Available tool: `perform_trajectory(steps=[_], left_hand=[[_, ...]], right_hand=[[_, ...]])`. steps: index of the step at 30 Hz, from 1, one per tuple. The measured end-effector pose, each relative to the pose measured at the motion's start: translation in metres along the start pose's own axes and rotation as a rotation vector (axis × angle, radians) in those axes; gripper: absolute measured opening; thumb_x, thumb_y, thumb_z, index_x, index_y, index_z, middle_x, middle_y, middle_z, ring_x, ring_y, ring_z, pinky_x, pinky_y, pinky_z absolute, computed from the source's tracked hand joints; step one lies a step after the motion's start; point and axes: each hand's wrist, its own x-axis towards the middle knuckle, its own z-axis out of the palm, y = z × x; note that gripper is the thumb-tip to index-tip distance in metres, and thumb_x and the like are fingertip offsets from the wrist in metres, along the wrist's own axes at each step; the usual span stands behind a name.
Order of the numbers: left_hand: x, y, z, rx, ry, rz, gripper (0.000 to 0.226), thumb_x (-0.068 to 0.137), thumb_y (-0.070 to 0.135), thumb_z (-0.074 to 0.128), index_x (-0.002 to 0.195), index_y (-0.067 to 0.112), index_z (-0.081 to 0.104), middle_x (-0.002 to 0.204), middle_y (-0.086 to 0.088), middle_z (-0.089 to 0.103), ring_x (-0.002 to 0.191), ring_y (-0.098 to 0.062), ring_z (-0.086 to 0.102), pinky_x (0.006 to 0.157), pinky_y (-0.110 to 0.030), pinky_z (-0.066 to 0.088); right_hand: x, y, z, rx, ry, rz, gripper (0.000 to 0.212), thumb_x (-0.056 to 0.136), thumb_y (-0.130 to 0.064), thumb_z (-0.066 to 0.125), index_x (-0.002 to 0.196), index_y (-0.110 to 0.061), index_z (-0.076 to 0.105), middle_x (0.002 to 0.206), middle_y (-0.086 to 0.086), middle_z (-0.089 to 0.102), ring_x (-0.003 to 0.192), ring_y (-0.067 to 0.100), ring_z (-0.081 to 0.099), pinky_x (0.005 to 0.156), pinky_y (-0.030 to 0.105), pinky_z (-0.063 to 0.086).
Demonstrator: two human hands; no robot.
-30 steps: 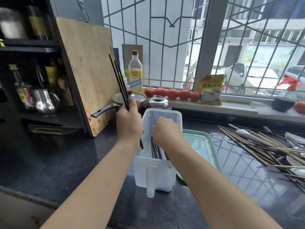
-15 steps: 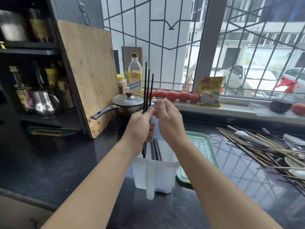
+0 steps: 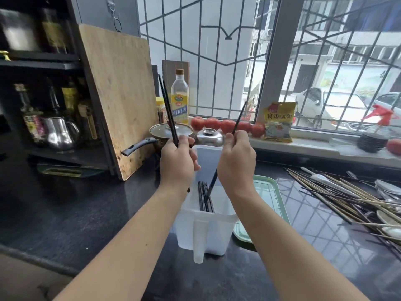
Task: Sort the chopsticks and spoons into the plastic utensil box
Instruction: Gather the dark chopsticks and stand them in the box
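Observation:
A translucent white plastic utensil box (image 3: 219, 231) stands on the dark counter in front of me, with several black chopsticks (image 3: 205, 199) lying in it. My left hand (image 3: 176, 161) grips two black chopsticks (image 3: 168, 109) that point up and to the left above the box's left side. My right hand (image 3: 236, 164) pinches a single black chopstick (image 3: 238, 118) that slants down, its lower end inside the box. A heap of wooden and dark chopsticks (image 3: 338, 196) with metal and white spoons (image 3: 388, 187) lies on the counter at the right.
A pale green tray (image 3: 271, 196) lies right of the box. Behind it stand a lidded pot (image 3: 171, 131), a steel bowl (image 3: 209, 137), an oil bottle (image 3: 180, 98) and tomatoes (image 3: 227, 126) on the sill. A wooden cutting board (image 3: 121, 94) leans on the left shelf.
My hands were together holding three chopsticks upright; now they have parted. The right hand took one chopstick and lowered its tip into the box, the left tilted its two leftward.

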Motion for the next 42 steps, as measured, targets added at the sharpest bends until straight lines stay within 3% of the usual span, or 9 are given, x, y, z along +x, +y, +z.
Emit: perform_trajectory(steps=[7,15,16,17,18,22,29,35,42], left_hand=[[0.002,-0.002,-0.003,-0.051,0.029,-0.061,0.034,0.109,0.037,0.042,0.089,0.014,0.059,0.06,0.002,0.042,0.053,-0.017,0.036,0.042,-0.022,0.03],[0.004,-0.003,-0.003,0.0,-0.023,-0.098,0.044,0.106,0.054,0.04,0.116,0.02,0.066,0.082,0.015,0.037,0.056,-0.013,0.042,0.048,-0.027,0.033],[0.004,-0.002,-0.002,0.007,-0.034,-0.093,0.043,0.106,0.053,0.041,0.115,0.02,0.067,0.109,0.014,0.037,0.052,-0.011,0.042,0.048,-0.027,0.033],[0.004,-0.002,-0.001,0.01,-0.047,-0.089,0.043,0.107,0.052,0.041,0.112,0.019,0.067,0.058,-0.004,0.054,0.046,-0.01,0.041,0.047,-0.026,0.032],[0.002,-0.001,-0.001,0.01,-0.064,-0.089,0.042,0.108,0.05,0.041,0.109,0.017,0.067,0.057,0.016,0.038,0.041,-0.009,0.038,0.045,-0.025,0.031],[-0.006,0.007,0.001,-0.001,-0.171,-0.098,0.038,0.11,0.038,0.038,0.091,0.008,0.053,0.048,0.006,0.034,0.037,-0.011,0.029,0.041,-0.022,0.026],[-0.013,0.011,0.001,0.054,-0.43,-0.18,0.04,0.108,0.032,0.037,0.073,0.016,0.047,0.052,0.003,0.032,0.041,-0.013,0.026,0.042,-0.023,0.023],[-0.007,0.003,0.003,0.111,-0.069,-0.052,0.044,0.112,0.04,0.037,0.096,0.011,0.066,0.074,-0.006,0.066,0.068,-0.019,0.065,0.068,-0.041,0.063],[-0.006,0.005,-0.002,0.023,0.052,0.019,0.057,0.101,0.062,0.035,0.114,0.013,0.059,0.094,-0.013,0.07,0.092,-0.037,0.066,0.09,-0.057,0.05]], right_hand=[[-0.014,0.005,0.015,-0.802,-0.696,0.01,0.024,0.096,-0.009,0.05,0.074,-0.014,0.041,0.077,0.004,0.05,0.072,0.025,0.051,0.053,0.031,0.036],[-0.006,0.003,0.01,-0.507,-0.478,0.039,0.028,0.099,-0.012,0.046,0.127,-0.008,0.05,0.124,0.01,0.054,0.113,0.034,0.054,0.079,0.033,0.037],[-0.005,0.002,0.008,-0.425,-0.404,0.029,0.032,0.099,-0.01,0.044,0.13,-0.009,0.052,0.125,0.009,0.056,0.115,0.032,0.053,0.082,0.034,0.039],[-0.003,0.002,0.007,-0.343,-0.339,0.026,0.031,0.099,-0.011,0.043,0.128,-0.01,0.055,0.122,0.008,0.059,0.115,0.031,0.054,0.086,0.036,0.043],[-0.002,0.003,0.008,-0.257,-0.283,0.033,0.026,0.1,-0.014,0.042,0.119,-0.012,0.059,0.115,0.007,0.062,0.111,0.031,0.057,0.089,0.039,0.047],[0.0,0.0,0.01,0.045,-0.201,0.096,0.033,0.103,-0.036,0.036,0.091,-0.017,0.06,0.087,0.0,0.065,0.088,0.028,0.063,0.081,0.053,0.052],[-0.001,-0.002,0.004,0.279,-0.335,-0.048,0.03,0.104,-0.025,0.051,0.077,-0.023,0.063,0.068,-0.012,0.06,0.069,0.008,0.059,0.068,0.032,0.049],[0.006,0.005,-0.005,0.199,-0.016,-0.001,0.029,0.103,-0.026,0.054,0.078,-0.013,0.06,0.064,-0.004,0.057,0.058,0.01,0.051,0.058,0.027,0.045],[-0.004,0.003,0.011,-0.462,-0.395,-0.006,0.03,0.1,-0.029,0.051,0.074,-0.015,0.052,0.07,-0.002,0.052,0.072,0.025,0.052,0.06,0.03,0.037]])
